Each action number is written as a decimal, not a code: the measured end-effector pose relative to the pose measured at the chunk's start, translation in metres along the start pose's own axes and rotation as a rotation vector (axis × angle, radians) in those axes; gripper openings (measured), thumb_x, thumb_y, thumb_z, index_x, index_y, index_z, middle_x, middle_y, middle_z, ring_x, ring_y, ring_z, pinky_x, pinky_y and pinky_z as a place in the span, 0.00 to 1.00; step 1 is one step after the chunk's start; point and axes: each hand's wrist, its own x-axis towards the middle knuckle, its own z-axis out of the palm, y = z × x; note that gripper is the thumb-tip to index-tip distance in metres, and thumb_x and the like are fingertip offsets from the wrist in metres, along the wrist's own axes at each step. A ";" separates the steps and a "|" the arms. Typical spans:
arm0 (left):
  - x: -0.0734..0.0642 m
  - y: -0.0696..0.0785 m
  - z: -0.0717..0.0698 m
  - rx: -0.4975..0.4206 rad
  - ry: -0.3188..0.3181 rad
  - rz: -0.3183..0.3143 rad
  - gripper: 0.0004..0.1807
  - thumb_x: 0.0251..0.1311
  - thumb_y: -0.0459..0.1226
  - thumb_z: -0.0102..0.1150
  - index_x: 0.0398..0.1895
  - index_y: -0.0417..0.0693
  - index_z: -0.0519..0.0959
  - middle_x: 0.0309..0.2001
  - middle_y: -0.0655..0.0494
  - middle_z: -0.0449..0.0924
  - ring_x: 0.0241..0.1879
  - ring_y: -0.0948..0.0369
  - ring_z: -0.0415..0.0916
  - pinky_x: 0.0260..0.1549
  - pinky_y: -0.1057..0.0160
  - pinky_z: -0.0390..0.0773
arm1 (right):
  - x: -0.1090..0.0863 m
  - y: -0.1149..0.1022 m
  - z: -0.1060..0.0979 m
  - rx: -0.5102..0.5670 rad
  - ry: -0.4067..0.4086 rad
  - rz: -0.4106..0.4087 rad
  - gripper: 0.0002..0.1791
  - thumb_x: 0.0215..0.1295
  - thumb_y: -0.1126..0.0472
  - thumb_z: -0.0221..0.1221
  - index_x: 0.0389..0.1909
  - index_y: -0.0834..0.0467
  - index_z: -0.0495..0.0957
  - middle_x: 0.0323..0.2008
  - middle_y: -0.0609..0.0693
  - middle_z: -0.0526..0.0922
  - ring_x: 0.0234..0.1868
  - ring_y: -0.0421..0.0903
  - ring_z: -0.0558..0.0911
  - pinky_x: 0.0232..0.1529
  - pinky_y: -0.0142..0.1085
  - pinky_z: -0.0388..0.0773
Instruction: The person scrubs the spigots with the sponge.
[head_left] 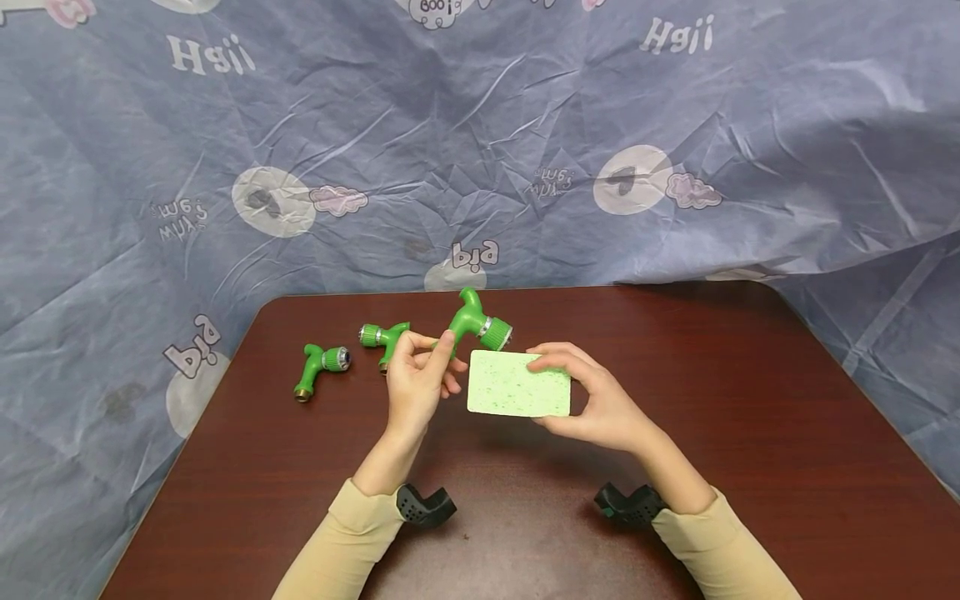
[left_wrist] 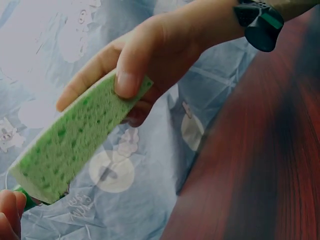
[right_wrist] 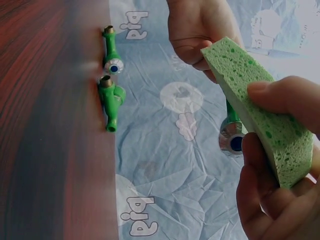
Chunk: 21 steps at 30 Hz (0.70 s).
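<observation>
My left hand (head_left: 414,390) pinches a green plastic tap (head_left: 470,317) with a ribbed, silver-banded end pointing right, held up above the table. Close beside it, my right hand (head_left: 600,404) grips a pale green sponge (head_left: 517,384) between thumb and fingers, its broad face toward the head camera. In the right wrist view the sponge (right_wrist: 260,105) partly hides the held tap (right_wrist: 231,135). Only the fingers (left_wrist: 9,210) of the left hand show at the corner of the left wrist view, where most of the tap is behind the sponge (left_wrist: 75,140).
Two more green taps lie on the dark red-brown table (head_left: 712,400): one tap (head_left: 321,368) at the left, another tap (head_left: 385,337) behind the left hand and partly covered by it. A wrinkled grey-blue printed cloth (head_left: 450,150) hangs behind the table and along its sides.
</observation>
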 end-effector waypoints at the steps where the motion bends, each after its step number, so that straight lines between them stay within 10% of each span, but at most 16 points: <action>1: 0.000 0.002 0.000 0.005 -0.003 -0.016 0.13 0.62 0.41 0.60 0.33 0.43 0.68 0.16 0.48 0.80 0.07 0.62 0.69 0.07 0.71 0.66 | 0.000 0.001 0.000 -0.006 0.005 0.002 0.33 0.38 0.73 0.73 0.50 0.56 0.74 0.56 0.52 0.71 0.56 0.47 0.70 0.51 0.31 0.70; 11: -0.007 0.030 0.006 0.103 -0.083 -0.082 0.09 0.65 0.35 0.55 0.32 0.40 0.66 0.18 0.34 0.77 0.08 0.63 0.65 0.09 0.71 0.62 | 0.002 -0.002 -0.002 -0.020 0.060 -0.021 0.32 0.38 0.75 0.71 0.49 0.59 0.74 0.56 0.55 0.72 0.56 0.46 0.70 0.49 0.29 0.70; 21: -0.001 0.008 0.001 0.164 -0.127 -0.121 0.11 0.65 0.37 0.56 0.43 0.37 0.75 0.23 0.40 0.80 0.13 0.59 0.70 0.15 0.68 0.72 | 0.001 0.009 -0.003 -0.030 0.075 -0.022 0.33 0.40 0.69 0.72 0.51 0.52 0.74 0.58 0.48 0.71 0.58 0.48 0.70 0.52 0.31 0.69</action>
